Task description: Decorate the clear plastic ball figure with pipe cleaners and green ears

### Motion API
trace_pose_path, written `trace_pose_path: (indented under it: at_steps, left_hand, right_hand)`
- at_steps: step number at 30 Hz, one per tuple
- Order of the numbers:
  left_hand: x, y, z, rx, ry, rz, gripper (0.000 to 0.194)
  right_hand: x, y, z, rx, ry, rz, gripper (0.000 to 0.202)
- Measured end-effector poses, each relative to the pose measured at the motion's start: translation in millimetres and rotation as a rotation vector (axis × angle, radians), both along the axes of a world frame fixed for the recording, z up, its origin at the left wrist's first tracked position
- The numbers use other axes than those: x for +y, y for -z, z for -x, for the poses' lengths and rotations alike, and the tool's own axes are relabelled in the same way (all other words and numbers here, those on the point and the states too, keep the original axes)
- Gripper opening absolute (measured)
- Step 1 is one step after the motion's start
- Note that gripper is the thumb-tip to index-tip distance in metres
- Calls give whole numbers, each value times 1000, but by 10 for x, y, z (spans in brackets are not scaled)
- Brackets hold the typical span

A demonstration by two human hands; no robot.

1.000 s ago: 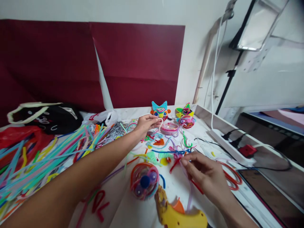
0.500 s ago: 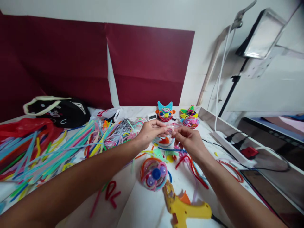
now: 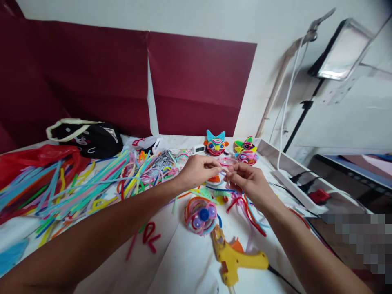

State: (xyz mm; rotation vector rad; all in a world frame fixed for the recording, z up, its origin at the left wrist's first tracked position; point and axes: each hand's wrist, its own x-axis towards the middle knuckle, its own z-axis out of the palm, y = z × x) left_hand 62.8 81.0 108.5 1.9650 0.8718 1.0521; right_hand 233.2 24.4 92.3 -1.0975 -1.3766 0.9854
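My left hand (image 3: 197,171) and my right hand (image 3: 249,179) meet over the middle of the table, fingertips pinched together. Between them is a short pale strand (image 3: 224,170), which looks like a pipe cleaner; the fingers partly hide it. Just below the hands lies an orange piece (image 3: 214,179) on a clear round item. Nearer to me sits a round lion-head figure (image 3: 201,216) of coiled pink pipe cleaners, with a blue ball and lilac beads. In front of it a yellow glue gun (image 3: 240,261) rests on its side.
Loose pipe cleaners (image 3: 101,179) cover the left side, beside a red plastic bag (image 3: 45,157) and a black bag (image 3: 88,141). Behind my hands stand a blue-eared figure (image 3: 216,143), a yellow-green one (image 3: 246,146) and a small timer (image 3: 199,150). A power strip (image 3: 301,192) lies right.
The camera view has shifted slightly, moving the scene a little to the right. Both hands keep their pinch close together, with the fingers slightly repositioned on the pale strand.
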Motion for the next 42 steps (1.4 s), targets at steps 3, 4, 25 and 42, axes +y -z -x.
trace_pose_path:
  at_steps: [3, 4, 25, 42]
  left_hand:
    - [-75, -25, 16, 42, 13, -35, 8]
    - [-101, -31, 26, 56, 21, -51, 9]
    - [-637, 278, 628, -10, -158, -78, 15]
    - [-759, 598, 849, 56, -170, -256, 15]
  right_hand:
    - [-55, 2, 14, 7, -11, -11, 35]
    - [-79, -1, 19, 8, -13, -14, 35]
    - [-607, 141, 17, -230, -57, -10, 28]
    - [-701, 155, 214, -715, -91, -342, 6]
